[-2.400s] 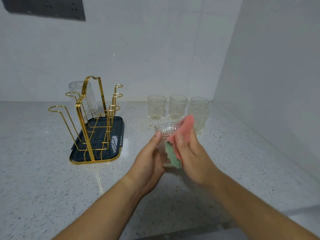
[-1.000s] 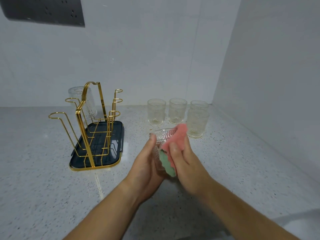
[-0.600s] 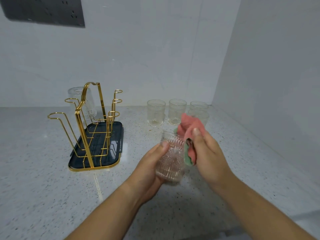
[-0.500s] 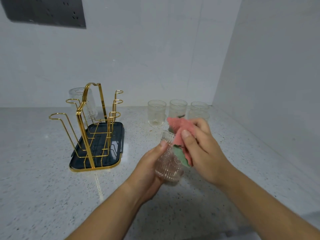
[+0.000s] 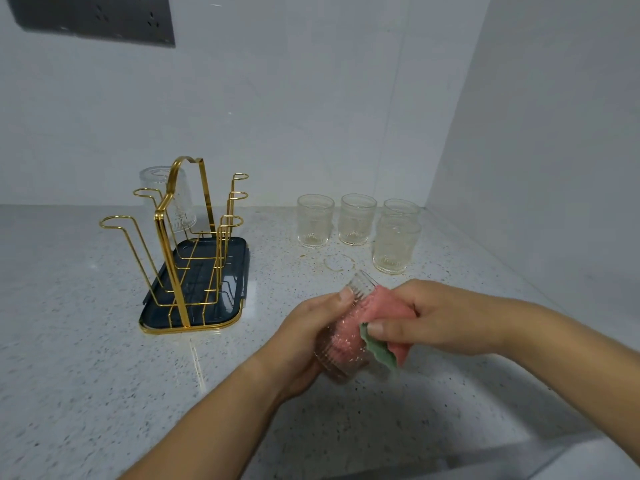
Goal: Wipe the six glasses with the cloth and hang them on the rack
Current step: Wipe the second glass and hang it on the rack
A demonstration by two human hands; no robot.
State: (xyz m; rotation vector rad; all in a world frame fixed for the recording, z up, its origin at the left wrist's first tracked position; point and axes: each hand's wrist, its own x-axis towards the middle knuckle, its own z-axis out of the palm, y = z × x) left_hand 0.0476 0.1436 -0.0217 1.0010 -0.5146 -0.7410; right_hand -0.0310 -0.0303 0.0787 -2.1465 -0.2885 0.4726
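Note:
My left hand [image 5: 304, 344] grips a ribbed clear glass [image 5: 341, 355], tilted with its mouth toward the upper right. My right hand [image 5: 426, 318] holds a pink and green cloth [image 5: 388, 327] that is pushed into the glass; pink shows through the wall. Several more glasses stand upright on the counter behind: one [image 5: 315, 220], another [image 5: 357, 219], one at the back corner [image 5: 401, 207] and a nearer one [image 5: 394, 245]. The gold wire rack [image 5: 180, 244] on its dark blue tray [image 5: 239, 268] stands at the left. One glass [image 5: 169, 199] hangs upside down on a far peg.
The speckled white counter [image 5: 86, 358] runs to a back wall and a side wall on the right, meeting in a corner behind the glasses. A dark socket panel [image 5: 93, 15] sits high on the back wall. A wet ring mark [image 5: 337, 263] lies on the counter.
The cloth was rubbed on the outside of the glass, then lifted to the rim; now it is pushed inside the glass. The glass has tipped toward my right hand.

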